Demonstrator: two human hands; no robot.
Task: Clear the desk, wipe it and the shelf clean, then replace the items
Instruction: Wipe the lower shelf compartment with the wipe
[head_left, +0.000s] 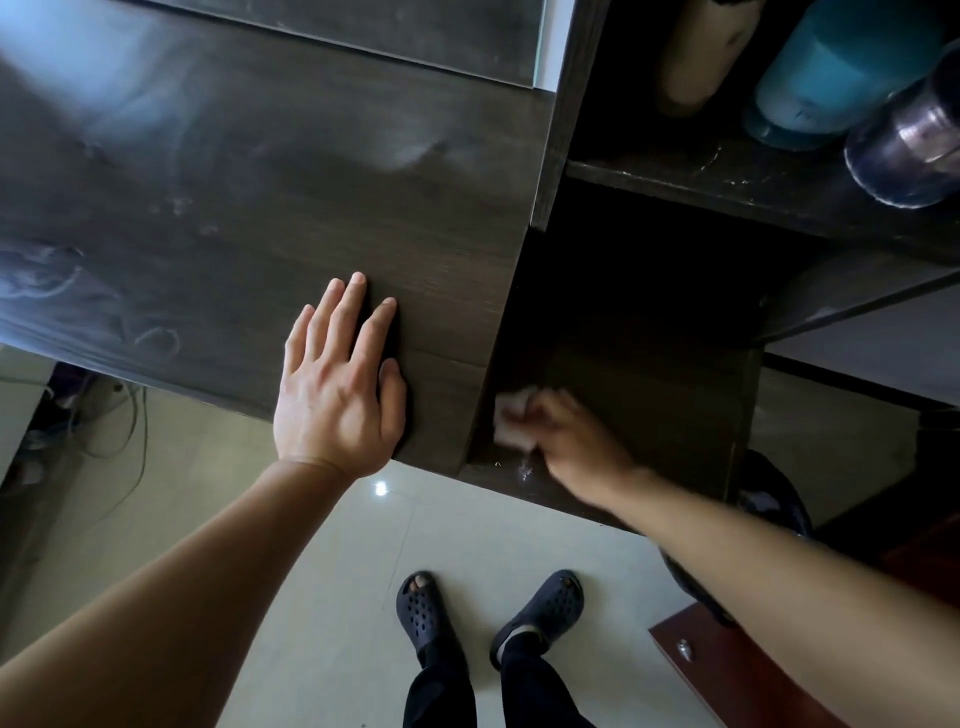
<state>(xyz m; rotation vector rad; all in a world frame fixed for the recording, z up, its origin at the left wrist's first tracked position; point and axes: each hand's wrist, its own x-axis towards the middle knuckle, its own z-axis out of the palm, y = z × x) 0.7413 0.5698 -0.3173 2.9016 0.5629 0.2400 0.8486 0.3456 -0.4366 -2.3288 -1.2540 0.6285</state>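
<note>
The dark wooden desk (234, 197) fills the upper left, its top showing pale smears and dust marks. My left hand (340, 384) lies flat on the desk near its front right corner, fingers straight. To the right, a lower shelf (649, 374) sits in shadow beside the desk. My right hand (566, 441) reaches into it, blurred, and grips a small white cloth (511, 421) against the shelf board near its front left corner. White dust specks lie on the shelf's front edge.
On the upper shelf (727, 182) stand a beige bottle (701, 47), a teal flask (831, 67) and a dark jar (909, 140). Cables (119, 415) trail on the floor at the left. A red-brown drawer front (727, 670) juts in at lower right.
</note>
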